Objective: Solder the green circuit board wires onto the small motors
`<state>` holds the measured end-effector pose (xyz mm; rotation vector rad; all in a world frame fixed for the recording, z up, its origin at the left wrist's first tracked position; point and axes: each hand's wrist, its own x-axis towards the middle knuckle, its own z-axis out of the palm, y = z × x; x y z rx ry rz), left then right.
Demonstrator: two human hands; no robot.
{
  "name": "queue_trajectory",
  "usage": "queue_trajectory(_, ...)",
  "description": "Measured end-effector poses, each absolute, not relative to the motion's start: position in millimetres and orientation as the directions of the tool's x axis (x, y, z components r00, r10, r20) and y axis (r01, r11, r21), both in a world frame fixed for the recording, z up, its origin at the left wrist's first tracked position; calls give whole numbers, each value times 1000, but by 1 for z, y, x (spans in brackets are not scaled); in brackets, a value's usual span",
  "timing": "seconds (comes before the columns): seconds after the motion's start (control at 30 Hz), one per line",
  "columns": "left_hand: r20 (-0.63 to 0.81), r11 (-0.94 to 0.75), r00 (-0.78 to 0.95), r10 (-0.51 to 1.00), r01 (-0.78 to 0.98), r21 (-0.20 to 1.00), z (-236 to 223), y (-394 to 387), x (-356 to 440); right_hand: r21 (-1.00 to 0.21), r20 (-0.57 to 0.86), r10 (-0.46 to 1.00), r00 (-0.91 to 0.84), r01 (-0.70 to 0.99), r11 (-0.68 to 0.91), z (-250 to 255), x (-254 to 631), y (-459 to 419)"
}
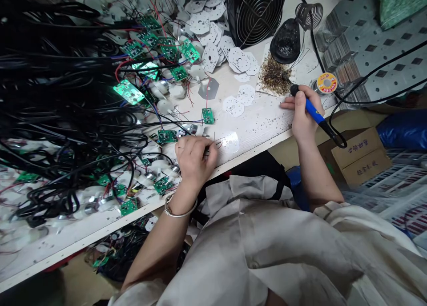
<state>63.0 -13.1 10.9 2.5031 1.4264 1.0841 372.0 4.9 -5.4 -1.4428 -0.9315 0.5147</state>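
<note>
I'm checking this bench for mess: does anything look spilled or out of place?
Yes. Loose brown-gold granules lie heaped on a flat pale sheet near the right hand, and small dark specks dot the white bench toward its front edge, resembling spillage. Black cables at left lie tangled.

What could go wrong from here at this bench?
First, the slim blue-and-black soldering iron in the right hand points into loose brown crumbs, so a jerk might scatter them. Second, its thin black cord loops beside the round orange-labelled solder spool and could snag it. Third, the left hand rests beside tangled black cables; catching one might drag the small green circuit boards.
</note>
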Motion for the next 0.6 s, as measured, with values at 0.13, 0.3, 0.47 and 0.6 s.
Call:
queue_trajectory(0.13,510,-521,292,809,758,393,10,-12,63,-967,220,788,575,234,99,-4,374,7)
queue_trajectory(0.3,560,-533,301,772,787,311,9,-14,63,-961,244,787,567,249,119,-3,373,7)
queue_trajectory(0.47,601,-552,303,739,784,284,11,-18,65,-946,285,794,537,292,143,-4,373,8)
queue_trajectory(0.6,635,-588,305,710,753,295,14,-19,68,-960,261,764,591,243,140,2,372,5)
